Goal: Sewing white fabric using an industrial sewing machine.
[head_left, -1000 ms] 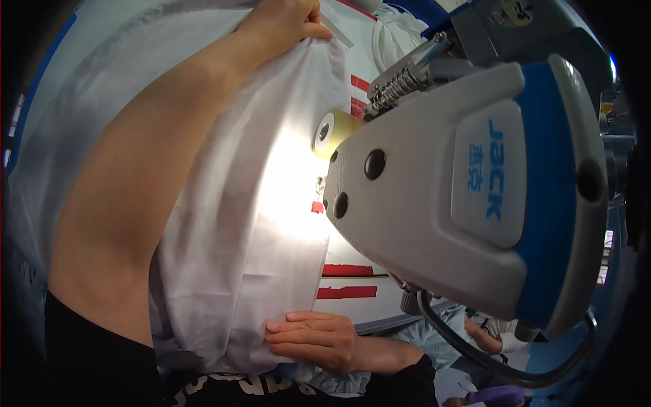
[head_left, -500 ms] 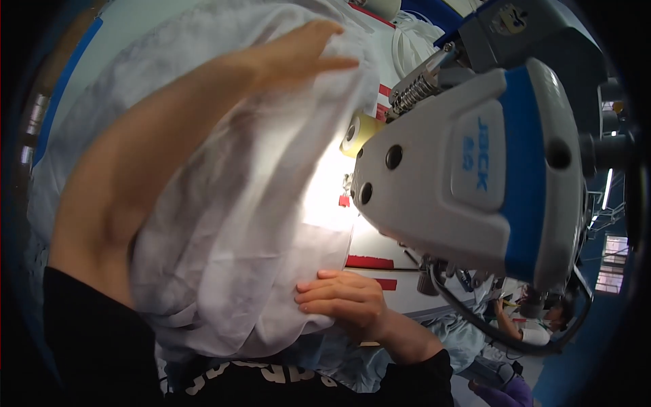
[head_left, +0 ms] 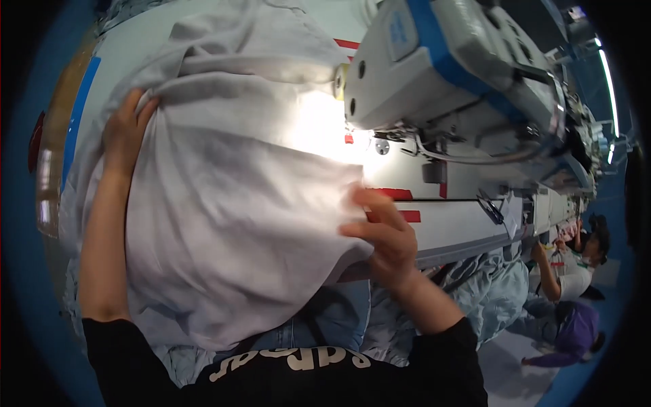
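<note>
A large piece of white cloth [head_left: 224, 197] spreads in folds over the sewing table and hangs down over my lap. On its left side my left hand [head_left: 127, 132] is closed on the cloth, and creases run out from the fingers. My right hand [head_left: 390, 237] is at the cloth's right edge, blurred at the fingertips, with its fingers apart. Ahead of it stands a white and blue sewing machine [head_left: 380, 85], its lamp lighting the cloth near the needle area. A small red piece [head_left: 348, 138] shows there.
Red tape strips [head_left: 390, 195] mark the table beside my right hand. A yellow roll [head_left: 340, 80] sits behind the machine head. Black scissors [head_left: 489, 209] lie to the right. Pale blue cloth [head_left: 485, 288] is heaped below the table edge. Two people are at the far right.
My left hand has come back from the far side of the cloth to its left side. My right hand has moved forward and right. The view has shifted, and the cloth lies more spread out.
</note>
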Motion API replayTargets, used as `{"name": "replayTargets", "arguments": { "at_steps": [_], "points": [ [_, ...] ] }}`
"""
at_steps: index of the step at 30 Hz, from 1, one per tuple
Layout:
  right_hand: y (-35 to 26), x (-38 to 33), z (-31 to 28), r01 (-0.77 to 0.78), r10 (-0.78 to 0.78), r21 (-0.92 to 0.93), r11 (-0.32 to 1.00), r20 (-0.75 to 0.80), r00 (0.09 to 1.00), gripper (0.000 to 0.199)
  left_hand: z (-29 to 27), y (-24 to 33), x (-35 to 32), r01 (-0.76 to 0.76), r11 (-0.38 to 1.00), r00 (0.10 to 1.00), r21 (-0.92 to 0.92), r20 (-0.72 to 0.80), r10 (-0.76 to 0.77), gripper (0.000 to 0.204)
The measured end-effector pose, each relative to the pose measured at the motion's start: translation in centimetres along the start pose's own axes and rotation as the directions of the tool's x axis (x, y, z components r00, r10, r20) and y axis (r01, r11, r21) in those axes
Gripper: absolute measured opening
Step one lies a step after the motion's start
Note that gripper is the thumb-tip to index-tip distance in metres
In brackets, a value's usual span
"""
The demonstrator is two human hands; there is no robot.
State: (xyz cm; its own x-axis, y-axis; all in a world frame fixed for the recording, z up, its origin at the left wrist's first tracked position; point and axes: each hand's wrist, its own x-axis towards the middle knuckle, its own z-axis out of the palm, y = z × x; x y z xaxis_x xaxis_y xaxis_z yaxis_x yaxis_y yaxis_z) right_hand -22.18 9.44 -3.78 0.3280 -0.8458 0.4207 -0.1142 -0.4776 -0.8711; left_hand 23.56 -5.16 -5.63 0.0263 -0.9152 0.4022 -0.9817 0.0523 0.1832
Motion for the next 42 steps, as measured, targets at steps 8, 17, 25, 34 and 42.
{"name": "replayTargets", "arguments": {
  "at_steps": [8, 17, 25, 34, 42],
  "points": [
    [-11.4, 3.5, 11.4, -0.083, 0.035, 0.067, 0.994, 0.530, 0.847, 0.052, -1.1, 9.4, 6.5, -0.038, 0.987, 0.997, -0.153, 0.065, 0.048, 0.055],
    [-10.5, -4.8, 5.6, -0.751, 0.425, 0.171, 0.638, 0.735, 0.528, 0.068, -8.0, 11.7, -8.6, -0.224, 0.928, 0.894, -0.298, 0.317, 0.317, 0.067],
    [-7.5, -17.8, 12.6, -0.771, 0.626, 0.373, 0.517, 0.450, 0.637, 0.035, -9.8, 17.5, -17.8, -0.676, 0.697, 0.724, -0.239, -0.033, 0.690, 0.034],
    [-7.0, -17.4, 12.8, -0.615, 0.500, 0.061, 0.786, 0.522, 0.691, 0.024, -9.5, 26.0, -25.7, -0.316, 0.871, 0.837, -0.376, 0.321, 0.443, 0.033],
    [-6.9, -17.7, 12.4, -0.617, 0.489, 0.071, 0.784, 0.540, 0.685, 0.026, -9.5, 25.5, -26.4, -0.294, 0.863, 0.849, -0.410, 0.303, 0.433, 0.028]
  ]
}}
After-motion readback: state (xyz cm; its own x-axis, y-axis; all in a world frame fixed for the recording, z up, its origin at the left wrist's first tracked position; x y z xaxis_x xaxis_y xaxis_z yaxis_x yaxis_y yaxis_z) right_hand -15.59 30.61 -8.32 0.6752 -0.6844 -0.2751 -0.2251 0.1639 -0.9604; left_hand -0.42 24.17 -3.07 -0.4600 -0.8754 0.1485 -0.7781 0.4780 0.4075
